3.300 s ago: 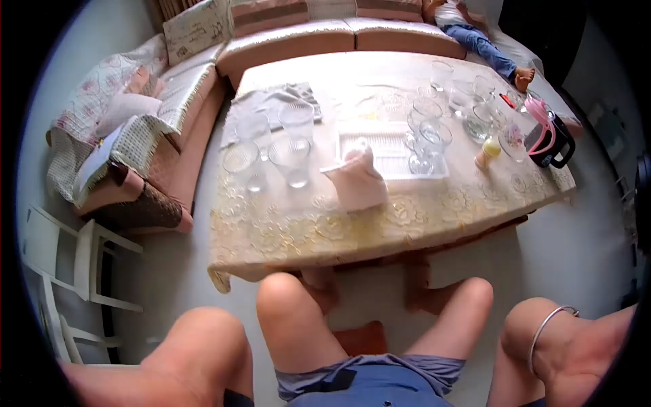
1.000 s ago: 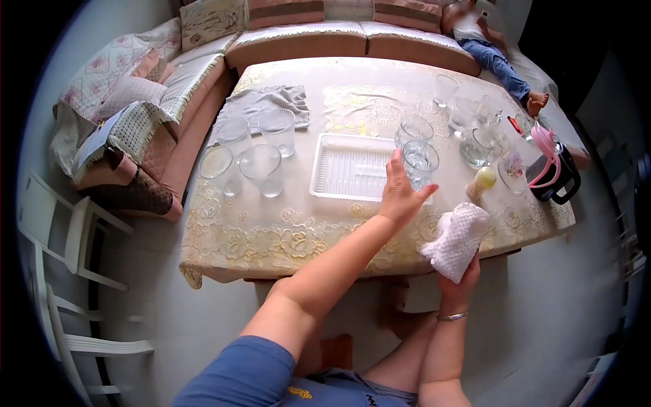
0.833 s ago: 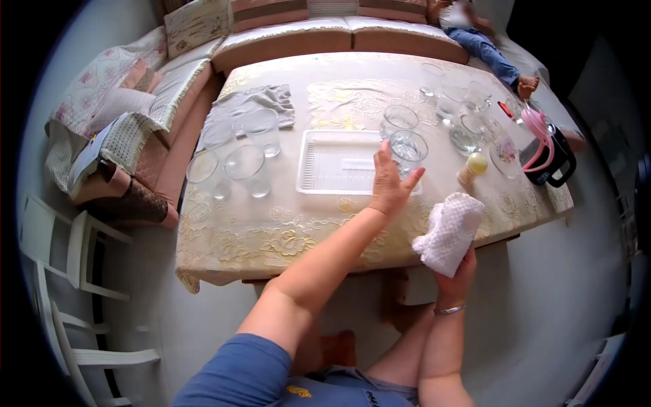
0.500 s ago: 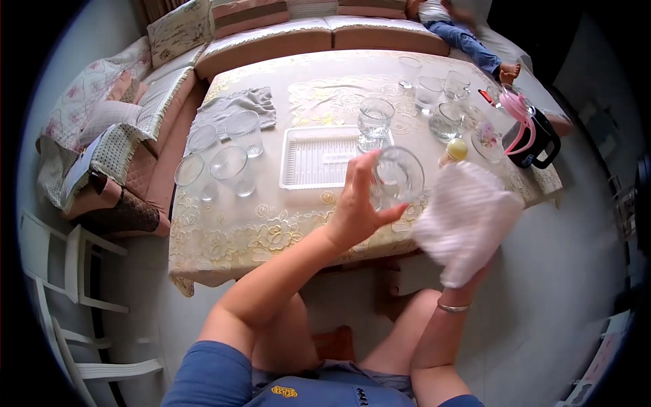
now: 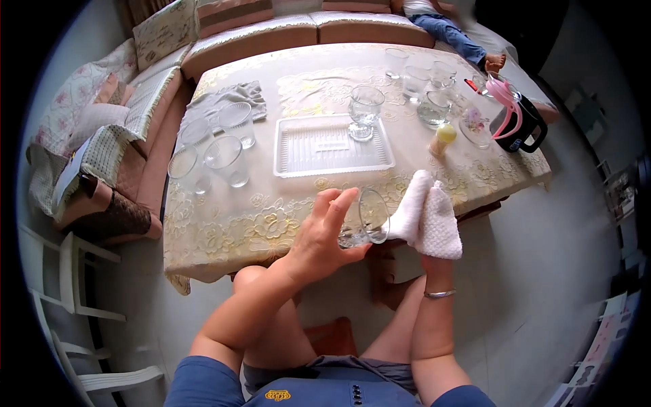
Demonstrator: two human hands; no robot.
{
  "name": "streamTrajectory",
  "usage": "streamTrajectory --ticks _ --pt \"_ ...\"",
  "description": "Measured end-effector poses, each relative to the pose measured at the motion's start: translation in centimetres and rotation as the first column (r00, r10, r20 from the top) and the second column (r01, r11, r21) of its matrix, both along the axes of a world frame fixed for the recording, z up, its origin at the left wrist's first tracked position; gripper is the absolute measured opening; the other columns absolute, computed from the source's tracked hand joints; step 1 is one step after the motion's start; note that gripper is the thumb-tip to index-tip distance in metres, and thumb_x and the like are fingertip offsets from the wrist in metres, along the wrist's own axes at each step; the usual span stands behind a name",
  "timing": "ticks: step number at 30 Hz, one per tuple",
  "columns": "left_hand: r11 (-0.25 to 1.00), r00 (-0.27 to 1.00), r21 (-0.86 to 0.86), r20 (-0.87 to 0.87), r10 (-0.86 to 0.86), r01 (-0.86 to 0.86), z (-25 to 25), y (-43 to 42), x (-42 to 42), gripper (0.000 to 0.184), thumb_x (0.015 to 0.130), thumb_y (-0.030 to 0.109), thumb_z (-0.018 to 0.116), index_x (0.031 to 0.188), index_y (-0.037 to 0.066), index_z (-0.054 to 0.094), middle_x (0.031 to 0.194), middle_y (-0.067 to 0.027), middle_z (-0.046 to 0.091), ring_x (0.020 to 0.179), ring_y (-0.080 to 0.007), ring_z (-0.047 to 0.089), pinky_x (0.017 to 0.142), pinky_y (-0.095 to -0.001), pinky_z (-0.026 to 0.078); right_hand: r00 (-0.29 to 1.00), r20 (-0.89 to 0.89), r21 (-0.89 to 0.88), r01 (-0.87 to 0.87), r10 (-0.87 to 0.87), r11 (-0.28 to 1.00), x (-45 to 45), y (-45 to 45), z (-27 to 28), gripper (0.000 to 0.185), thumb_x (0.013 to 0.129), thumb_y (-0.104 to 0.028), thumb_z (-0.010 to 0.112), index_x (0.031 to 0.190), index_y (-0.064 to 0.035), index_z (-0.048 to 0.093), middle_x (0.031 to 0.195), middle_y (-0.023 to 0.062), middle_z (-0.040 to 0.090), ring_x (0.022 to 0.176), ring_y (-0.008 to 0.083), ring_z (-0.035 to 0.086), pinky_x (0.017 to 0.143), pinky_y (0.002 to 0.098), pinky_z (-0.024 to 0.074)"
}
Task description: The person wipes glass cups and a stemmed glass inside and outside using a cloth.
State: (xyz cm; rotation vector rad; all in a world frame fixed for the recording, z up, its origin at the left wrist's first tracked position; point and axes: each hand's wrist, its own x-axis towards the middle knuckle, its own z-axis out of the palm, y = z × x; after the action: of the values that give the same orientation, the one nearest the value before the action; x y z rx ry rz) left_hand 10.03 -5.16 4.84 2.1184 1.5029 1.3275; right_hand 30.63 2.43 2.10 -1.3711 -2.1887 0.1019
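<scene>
My left hand [image 5: 319, 237] is closed around a clear drinking glass [image 5: 373, 216], fingers on top and thumb below. The glass is tilted sideways, its mouth facing right, just over the table's near edge. A white textured towel [image 5: 439, 224] drapes over my right hand [image 5: 437, 266], hiding most of its fingers. One fold of the towel comes up to the glass's rim; whether it touches, I cannot tell. Beyond them lies a white ribbed plastic tray [image 5: 288, 163], with a footed clear glass [image 5: 366, 105] standing at its right side.
Several clear tumblers [image 5: 227, 159] stand at the left, near a crumpled grey cloth [image 5: 227, 105]. More glasses [image 5: 434, 108], a yellow-topped small item [image 5: 444, 139] and a black kettle with a pink lid [image 5: 519, 125] are at the right. A person [image 5: 451, 37] sits on the sofa behind.
The glass has come down and left, turning its mouth toward the towel. My right hand has brought the towel inward to the glass, and the towel is now folded around the fingers.
</scene>
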Motion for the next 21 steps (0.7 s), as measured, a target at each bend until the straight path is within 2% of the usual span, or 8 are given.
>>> streamTrajectory --ticks 2,4,6,8,10,11,14,21 --pt "0.999 0.992 0.034 -0.126 -0.013 0.018 0.0 -0.3 -0.5 0.083 0.054 0.015 0.078 0.125 0.006 0.035 0.113 -0.0169 0.042 0.09 -0.0313 0.051 0.073 -0.0361 0.046 0.29 -0.944 -0.289 -0.497 -0.158 0.818 -0.2 0.0 -1.6 0.045 0.086 -0.009 0.05 0.127 -0.0014 0.032 0.123 0.0088 0.043 0.114 0.019 0.042 0.099 0.03 0.0325" --pt "1.0 0.983 -0.002 -0.181 -0.022 0.022 0.1 -0.7 -0.8 0.082 0.055 0.017 0.078 0.125 0.006 0.035 0.113 -0.0176 0.042 0.092 -0.0334 0.051 0.074 -0.0369 0.046 0.291 -0.944 -0.292 -0.522 -0.155 0.801 -0.6 0.0 -1.7 0.043 0.086 -0.009 0.05 0.125 -0.0016 0.034 0.121 0.0084 0.044 0.111 0.0193 0.043 0.098 0.0297 0.0344" --pt "0.999 0.971 -0.044 -0.237 -0.038 0.028 0.0 -1.0 -0.9 0.081 0.056 0.019 0.077 0.125 0.007 0.035 0.113 -0.0182 0.043 0.093 -0.0355 0.051 0.075 -0.0377 0.046 0.96 0.151 0.089 -0.249 0.234 0.964 -1.3 -1.0 -0.6 0.041 0.086 -0.007 0.05 0.124 -0.0012 0.035 0.117 0.0084 0.047 0.108 0.0185 0.046 0.096 0.0289 0.0363" --pt "0.984 0.952 -0.122 -0.261 -0.16 0.132 -0.2 -1.0 -0.9 0.08 0.058 0.022 0.076 0.125 0.006 0.035 0.112 -0.0186 0.044 0.094 -0.036 0.051 0.076 -0.0371 0.046 0.323 -0.945 -0.274 -0.713 -0.045 0.645 -3.0 -2.5 -2.0 0.041 0.084 -0.006 0.053 0.122 -0.0025 0.038 0.114 0.0068 0.048 0.106 0.0158 0.047 0.089 0.0275 0.04" --pt "0.984 0.955 -0.087 -0.241 -0.171 0.154 -0.5 -1.2 -1.0 0.08 0.059 0.022 0.075 0.125 0.005 0.034 0.112 -0.0189 0.045 0.094 -0.036 0.052 0.077 -0.0366 0.046 0.512 -0.856 -0.443 -0.662 -0.067 0.604 -3.3 -4.2 -1.2 0.039 0.083 -0.007 0.054 0.12 -0.0027 0.041 0.112 0.0054 0.049 0.102 0.0144 0.049 0.085 0.0268 0.0414" --pt "0.97 0.944 -0.124 -0.233 -0.235 0.211 -0.3 -1.2 -1.0 0.081 0.06 0.022 0.075 0.126 0.004 0.033 0.111 -0.0191 0.046 0.094 -0.0358 0.052 0.077 -0.0368 0.046 0.129 -0.867 -0.324 -0.88 -0.481 0.348 -3.8 -4.4 0.3 0.039 0.081 -0.005 0.055 0.118 -0.0022 0.043 0.111 0.0049 0.05 0.101 0.0107 0.048 0.085 0.0252 0.0406" --pt "0.92 0.913 -0.275 -0.221 -0.342 0.278 0.6 -1.6 -1.0 0.083 0.061 0.023 0.075 0.128 0.005 0.029 0.11 -0.0191 0.048 0.093 -0.0358 0.053 0.077 -0.0374 0.046 0.651 -0.759 -0.518 -0.628 0.027 0.581 -4.3 -4.5 -0.2 0.03 0.076 -0.006 0.06 0.104 -0.0014 0.052 0.093 0.004 0.059 0.086 0.0113 0.055 0.075 0.0258 0.0454" --pt "0.827 0.863 -0.48 -0.241 -0.445 0.293 3.3 -1.4 -1.9 0.083 0.061 0.03 0.075 0.128 0.007 0.033 0.109 -0.0189 0.05 0.095 -0.035 0.052 0.078 -0.038 0.045 0.589 -0.808 -0.412 -0.569 0.003 0.712 -4.5 -5.4 -0.7 0.034 0.071 -0.009 0.067 0.102 -0.0008 0.053 0.093 0.0055 0.061 0.083 0.0113 0.057 0.071 0.026 0.0467"
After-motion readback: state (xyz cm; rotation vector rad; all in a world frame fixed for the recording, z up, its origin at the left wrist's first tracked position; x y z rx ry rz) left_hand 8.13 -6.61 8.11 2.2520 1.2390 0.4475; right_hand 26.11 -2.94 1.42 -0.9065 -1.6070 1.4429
